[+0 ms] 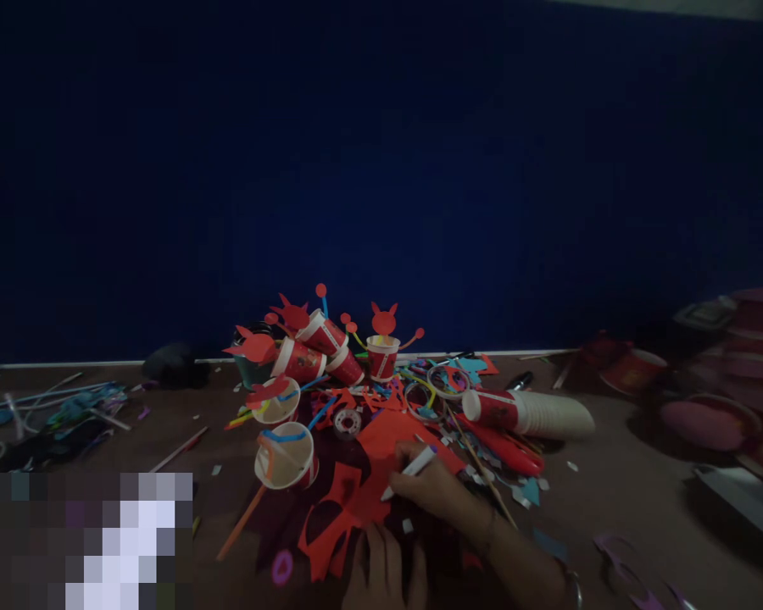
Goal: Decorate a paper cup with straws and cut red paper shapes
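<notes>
My right hand (pixel 429 487) is closed around a white marker (pixel 418 462) with a purple end, its tip down at the red paper (pixel 372 479). The sheet has cut-out holes and ragged edges toward its lower left. At the bottom edge of the view my left hand (pixel 385 572) lies with its fingers stretched out and apart, at the near edge of the red paper. Just to the left stands an open paper cup (pixel 285 457) with a blue and orange straw in it. A roll of tape (pixel 347 421) lies beyond the paper.
Behind are red paper cups (pixel 382 357) with red cut-out heads and straw arms. A stack of cups (pixel 547 413) lies on its side at right, beside red-handled scissors (pixel 515 453). Paper scraps litter the brown table (pixel 229 517). A dark blue wall (pixel 381 169) rises behind.
</notes>
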`<state>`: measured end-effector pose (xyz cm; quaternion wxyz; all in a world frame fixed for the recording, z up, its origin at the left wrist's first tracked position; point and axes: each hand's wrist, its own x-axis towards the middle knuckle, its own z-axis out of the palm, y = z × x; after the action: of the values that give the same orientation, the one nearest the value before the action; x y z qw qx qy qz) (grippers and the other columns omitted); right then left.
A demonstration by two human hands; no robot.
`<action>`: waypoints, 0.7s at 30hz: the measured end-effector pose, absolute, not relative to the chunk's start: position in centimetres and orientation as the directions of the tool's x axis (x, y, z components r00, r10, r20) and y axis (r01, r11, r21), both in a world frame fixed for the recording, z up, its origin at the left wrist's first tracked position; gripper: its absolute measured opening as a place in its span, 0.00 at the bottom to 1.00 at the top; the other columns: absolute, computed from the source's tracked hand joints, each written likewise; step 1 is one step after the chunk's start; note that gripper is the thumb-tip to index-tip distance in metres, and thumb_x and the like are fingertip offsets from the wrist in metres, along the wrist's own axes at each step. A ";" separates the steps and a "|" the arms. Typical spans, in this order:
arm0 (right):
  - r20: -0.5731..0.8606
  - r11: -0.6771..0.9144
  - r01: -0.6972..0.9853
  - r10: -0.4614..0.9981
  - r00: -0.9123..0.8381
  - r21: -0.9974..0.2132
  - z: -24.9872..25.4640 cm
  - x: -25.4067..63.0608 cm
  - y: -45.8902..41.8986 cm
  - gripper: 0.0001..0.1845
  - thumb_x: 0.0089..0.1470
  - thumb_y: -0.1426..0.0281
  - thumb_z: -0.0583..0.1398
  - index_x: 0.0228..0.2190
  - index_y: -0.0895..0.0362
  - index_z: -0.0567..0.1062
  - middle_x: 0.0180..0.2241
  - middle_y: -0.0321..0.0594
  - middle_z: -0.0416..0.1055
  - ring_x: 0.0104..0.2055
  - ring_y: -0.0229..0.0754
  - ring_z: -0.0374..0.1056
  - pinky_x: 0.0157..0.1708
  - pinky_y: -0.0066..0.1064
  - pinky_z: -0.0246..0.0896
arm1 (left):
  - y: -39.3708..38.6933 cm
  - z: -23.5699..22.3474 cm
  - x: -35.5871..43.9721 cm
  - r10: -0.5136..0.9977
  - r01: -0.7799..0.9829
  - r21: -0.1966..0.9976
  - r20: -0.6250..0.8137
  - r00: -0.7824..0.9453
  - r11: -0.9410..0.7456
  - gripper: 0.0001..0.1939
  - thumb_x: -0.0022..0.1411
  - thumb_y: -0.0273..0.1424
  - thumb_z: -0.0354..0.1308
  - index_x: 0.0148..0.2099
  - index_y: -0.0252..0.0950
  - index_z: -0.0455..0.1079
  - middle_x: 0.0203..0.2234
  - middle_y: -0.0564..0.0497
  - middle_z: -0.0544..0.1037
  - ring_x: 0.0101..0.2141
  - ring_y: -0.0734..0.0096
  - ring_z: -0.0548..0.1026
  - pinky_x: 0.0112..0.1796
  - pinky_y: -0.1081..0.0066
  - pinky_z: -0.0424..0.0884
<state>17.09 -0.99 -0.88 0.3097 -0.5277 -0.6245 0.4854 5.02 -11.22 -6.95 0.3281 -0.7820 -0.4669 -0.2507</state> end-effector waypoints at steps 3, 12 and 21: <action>-0.132 -0.032 0.362 0.957 -0.257 -0.932 -0.7 17.0 -1.1 0.09 0.34 0.75 0.56 0.15 0.54 0.57 0.13 0.26 0.52 0.17 0.31 0.48 0.16 0.24 0.41 | -11.3 -7.2 4.9 0.574 0.887 -0.286 0.682 0.454 -0.361 0.11 0.58 0.32 0.50 0.45 0.45 0.63 0.30 0.48 0.79 0.35 0.60 0.75 0.39 0.62 0.63; -0.113 -0.018 0.373 0.965 -0.236 -0.928 -1.1 17.3 -0.6 0.09 0.33 0.76 0.54 0.14 0.54 0.56 0.13 0.26 0.50 0.18 0.31 0.46 0.17 0.25 0.39 | -11.2 -7.1 5.0 0.568 0.892 -0.281 0.693 0.444 -0.354 0.11 0.59 0.32 0.49 0.45 0.44 0.62 0.29 0.48 0.79 0.35 0.60 0.75 0.39 0.62 0.62; -0.058 0.040 0.407 0.972 -0.227 -0.913 -1.2 17.3 -0.7 0.09 0.38 0.74 0.57 0.16 0.55 0.59 0.15 0.27 0.53 0.21 0.33 0.50 0.20 0.24 0.45 | -11.3 -7.2 5.0 0.570 0.888 -0.278 0.688 0.449 -0.365 0.12 0.56 0.33 0.52 0.45 0.44 0.62 0.29 0.48 0.79 0.35 0.59 0.75 0.39 0.61 0.62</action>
<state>17.30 -0.68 -1.16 0.3195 -0.5331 -0.6465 0.4424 4.99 -11.25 -7.16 0.3216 -0.7882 -0.4625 -0.2476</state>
